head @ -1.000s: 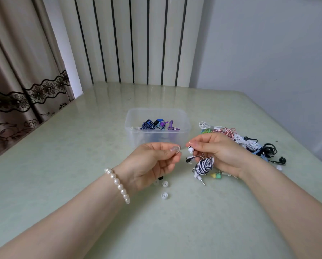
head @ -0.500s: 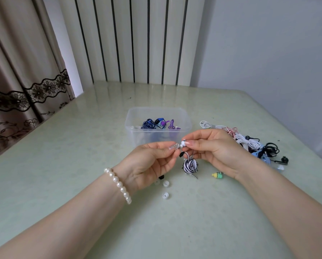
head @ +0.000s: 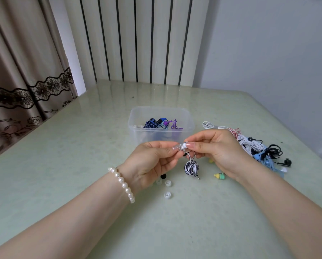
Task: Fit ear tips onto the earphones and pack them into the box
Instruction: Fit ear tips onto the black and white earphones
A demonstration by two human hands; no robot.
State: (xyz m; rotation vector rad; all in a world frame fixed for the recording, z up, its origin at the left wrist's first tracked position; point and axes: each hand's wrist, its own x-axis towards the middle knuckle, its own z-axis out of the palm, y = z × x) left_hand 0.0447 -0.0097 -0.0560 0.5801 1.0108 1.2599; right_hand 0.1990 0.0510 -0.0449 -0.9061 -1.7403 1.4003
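Head view, looking forward and down: two bare forearms reached in from the bottom edge and met above a table. The left hand (head: 152, 161), with a pearl bracelet (head: 121, 182) at the wrist, pinched a small clear ear tip (head: 176, 147) between thumb and forefinger, its other fingers curled under. The right hand (head: 218, 152) pinched the white earbud (head: 184, 145) of a black-and-white striped earphone, whose cord hung below as a tight wound bundle (head: 192, 168) with the plug dangling at the bottom. Tip and earbud were touching, held in front of the clear plastic box (head: 135, 126).

The ear tip looked soft, nearly weightless and probably a little slippery, so it likely needed a fingertip pinch at its skirt and a push straight onto the nozzle. The earbud seemed rigid and light; holding its body close to the nozzle, not the thin cord, looked safest.

Inside the box lay blue and purple earphones (head: 162, 124). To its right a tangled pile of earphones (head: 253, 146) in white, pink, black and pale blue rested on the table. Three loose white ear tips (head: 167, 194) and a black one (head: 163, 177) lay near the left hand, and a green-and-yellow earbud (head: 220, 176) lay beside the right wrist.

The table (head: 63, 165) was a smooth, glossy pale green that would let small parts slide or roll. Behind it stood a white panel with dark vertical stripes (head: 137, 40), a beige curtain with dark lace trim (head: 25, 71) to the left, and a plain pale wall (head: 268, 43) to the right.
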